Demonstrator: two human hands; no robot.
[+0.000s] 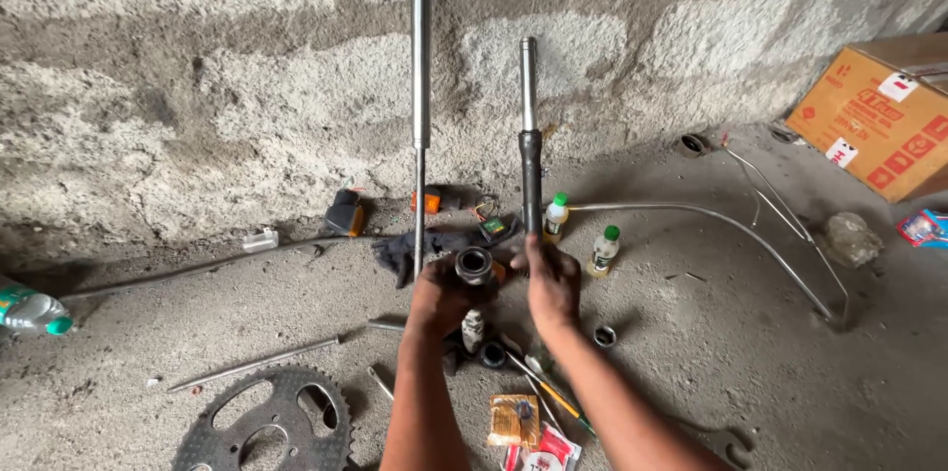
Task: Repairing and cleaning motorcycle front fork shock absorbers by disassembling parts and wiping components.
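Left hand (pixel 441 295) grips a short dark tube (pixel 475 266), open end toward camera, fingers closed round it. Right hand (pixel 549 281) rests beside it at 3 o'clock, fingers loosely curled; contact with the tube unclear. Fork leg (pixel 530 135) leans on the wall (pixel 197 56) at 12 o'clock. Sprocket (pixel 265 422) lies at 7 o'clock, two small bottles (pixel 604 250) at 2 o'clock.

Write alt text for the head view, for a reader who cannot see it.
Two bare hands hold a dark tube upright, open end up: left hand wraps it, right hand beside it. On the concrete floor lie a sprocket, two small bottles and a screwdriver; two fork rods lean on the block wall.
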